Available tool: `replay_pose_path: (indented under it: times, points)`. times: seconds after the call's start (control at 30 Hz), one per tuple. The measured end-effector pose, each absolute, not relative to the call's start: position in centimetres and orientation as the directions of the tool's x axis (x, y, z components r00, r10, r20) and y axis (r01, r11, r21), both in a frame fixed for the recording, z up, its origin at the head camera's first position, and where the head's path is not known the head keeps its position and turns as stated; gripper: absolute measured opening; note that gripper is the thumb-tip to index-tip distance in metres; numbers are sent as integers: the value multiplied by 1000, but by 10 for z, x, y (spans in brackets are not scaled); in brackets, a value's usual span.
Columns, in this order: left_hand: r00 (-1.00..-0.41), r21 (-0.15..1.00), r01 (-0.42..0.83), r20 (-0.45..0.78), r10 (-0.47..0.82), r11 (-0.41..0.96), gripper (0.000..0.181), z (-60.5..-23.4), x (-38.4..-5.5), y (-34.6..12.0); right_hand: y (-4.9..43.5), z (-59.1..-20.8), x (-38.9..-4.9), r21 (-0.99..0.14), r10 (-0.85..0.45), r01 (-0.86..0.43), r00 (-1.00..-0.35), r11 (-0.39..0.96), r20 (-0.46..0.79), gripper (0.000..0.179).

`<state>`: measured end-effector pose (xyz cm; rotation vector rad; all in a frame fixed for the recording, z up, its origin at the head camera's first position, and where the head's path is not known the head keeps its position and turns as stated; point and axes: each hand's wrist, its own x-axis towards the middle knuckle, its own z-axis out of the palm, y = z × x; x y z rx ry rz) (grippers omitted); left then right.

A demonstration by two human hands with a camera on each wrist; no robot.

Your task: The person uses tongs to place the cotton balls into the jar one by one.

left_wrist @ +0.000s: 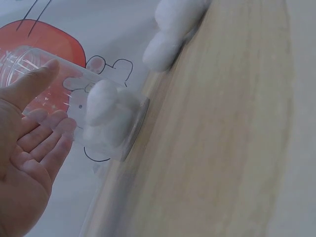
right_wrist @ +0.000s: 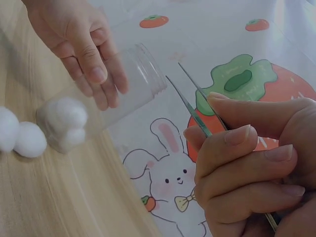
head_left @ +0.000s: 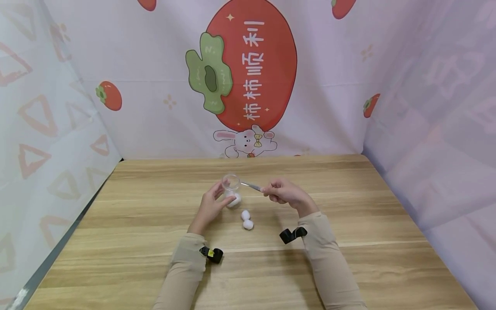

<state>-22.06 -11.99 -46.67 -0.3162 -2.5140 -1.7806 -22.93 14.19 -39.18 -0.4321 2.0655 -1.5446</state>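
Observation:
A clear plastic jar (head_left: pixel 231 182) stands upright on the table with its mouth uncovered. Inside, at its bottom, lie several white cotton balls (left_wrist: pixel 109 116). My left hand (head_left: pixel 211 204) holds the jar's side, thumb on one face and fingers around the other. In my right hand (head_left: pixel 286 193) is a pair of metal tweezers (right_wrist: pixel 200 118), pinched between thumb and fingers. Their tips sit slightly apart beside the jar's rim, and nothing shows between them. Two more cotton balls (head_left: pixel 248 224) lie touching each other on the table, just in front of the jar.
The wooden table (head_left: pixel 155 275) runs back to a printed cloth backdrop (head_left: pixel 321 107) with a big persimmon and a rabbit. Patterned cloth also hangs at both sides. A black wrist camera (head_left: pixel 212 255) sits on the left sleeve, another camera (head_left: pixel 292 235) on the right.

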Motion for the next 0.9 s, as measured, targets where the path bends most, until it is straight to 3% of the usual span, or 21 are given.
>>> replay_pose_path:
  times: [0.9]
  points:
    - [-983,929,171,136,126,328,65,-466,-220,-119,152,-419,-213,-912,-525,120,-784,393,-330,24]
